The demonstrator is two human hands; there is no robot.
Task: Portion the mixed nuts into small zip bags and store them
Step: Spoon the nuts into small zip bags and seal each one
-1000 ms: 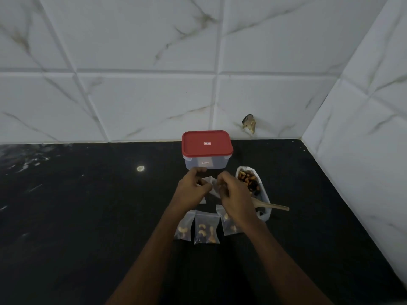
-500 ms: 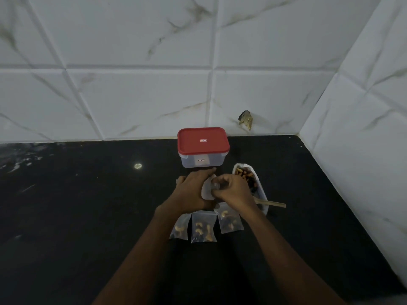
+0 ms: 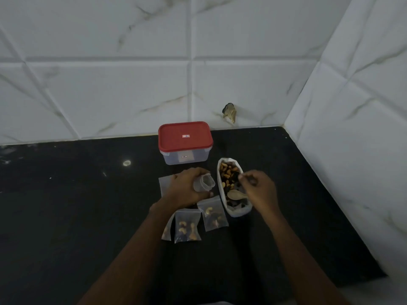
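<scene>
My left hand [image 3: 187, 190] grips a small empty zip bag [image 3: 203, 183] with its mouth held open and facing the nuts. A white tray of mixed nuts [image 3: 229, 177] sits just to its right, with a wooden spoon [image 3: 234, 194] lying in it. My right hand [image 3: 259, 190] hovers over the tray with fingertips pinched together; the spoon's handle is hidden beneath it. Three filled zip bags lie in front of my left hand: one on the left [image 3: 167, 231], one in the middle [image 3: 187, 227], one on the right [image 3: 213, 216]. Spare empty bags [image 3: 165, 182] lie under my left hand.
A clear storage box with a shut red lid [image 3: 185, 137] stands behind the bags on the black counter [image 3: 77, 205]. White tiled walls close off the back and the right side. A small pale spot [image 3: 126, 163] lies on the counter to the left.
My hands have come apart. The left hand now holds the bag open alone, and the right hand has moved right, over the nut tray.
</scene>
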